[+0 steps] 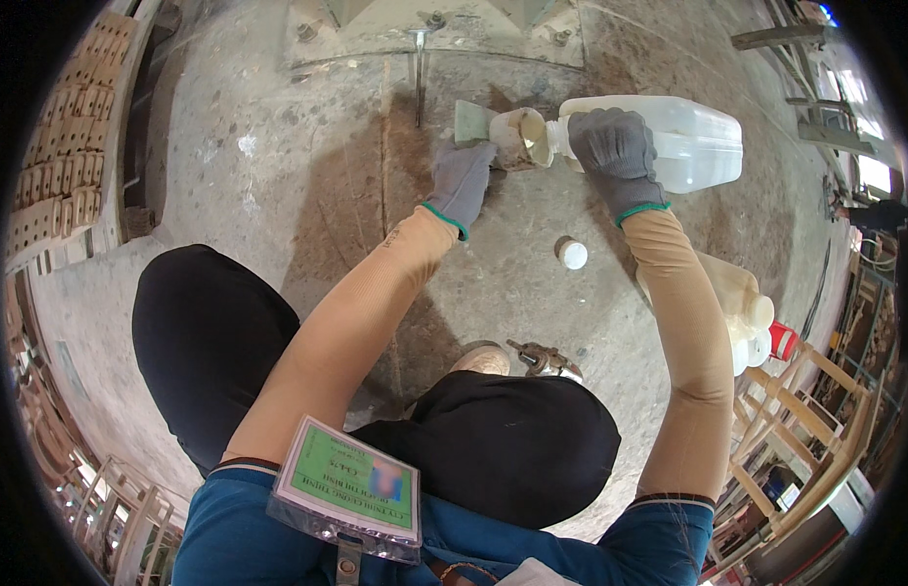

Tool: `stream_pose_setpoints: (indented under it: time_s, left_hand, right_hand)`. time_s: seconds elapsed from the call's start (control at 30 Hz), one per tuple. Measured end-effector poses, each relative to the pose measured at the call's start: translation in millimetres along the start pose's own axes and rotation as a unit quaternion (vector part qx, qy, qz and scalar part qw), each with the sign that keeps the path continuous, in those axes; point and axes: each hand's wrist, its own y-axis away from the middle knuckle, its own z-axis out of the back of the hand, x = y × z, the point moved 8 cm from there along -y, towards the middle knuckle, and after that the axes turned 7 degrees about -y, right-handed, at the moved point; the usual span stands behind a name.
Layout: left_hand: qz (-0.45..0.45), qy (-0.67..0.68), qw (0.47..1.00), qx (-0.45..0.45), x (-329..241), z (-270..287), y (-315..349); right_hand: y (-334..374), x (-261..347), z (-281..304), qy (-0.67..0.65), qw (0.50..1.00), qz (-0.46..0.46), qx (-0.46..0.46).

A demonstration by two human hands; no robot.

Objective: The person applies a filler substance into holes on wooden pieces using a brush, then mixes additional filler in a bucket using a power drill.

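My gloved right hand (615, 156) is closed round the neck end of a big translucent plastic jug (703, 142), which lies tilted almost flat with its mouth toward the left. Right at that mouth is the rim of a stained, pale cup (514, 139), its opening turned toward the jug. My gloved left hand (462, 184) grips the cup from its lower left side; part of the fingers is hidden. A flat greenish plate (472, 122) sticks out just left of the cup. Whether liquid runs between jug and cup cannot be made out. A white screw cap (572, 255) lies on the floor below the jug.
More jugs (732, 293) stand beside my right forearm, with a red object (784, 342) behind them. A metal power tool (547, 360) lies near my shoe (483, 359). Ahead are a bolted metal base (434, 44) and a thin rod (419, 83). Wooden parts (73, 127) are stacked left; a wooden frame (796, 410) stands right.
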Motion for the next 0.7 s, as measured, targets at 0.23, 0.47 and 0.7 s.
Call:
stream_pose_setpoints:
  time_s: [0.23,0.47,0.7]
  left_hand:
    - [-0.031,-0.003,0.999,-0.021,10,10,-11]
    - [-0.006,-0.022,1.0,0.014,8,6,-7]
    - [-0.007,0.006,1.0,-0.003,3,5,-6]
  right_hand:
    - [-3,6,3,0.02,1.0,0.012,-0.014]
    - [-2,5,-1,0.025,1.0,0.002,-0.016]
    - [-2,5,-6,0.006,1.0,0.009,-0.017]
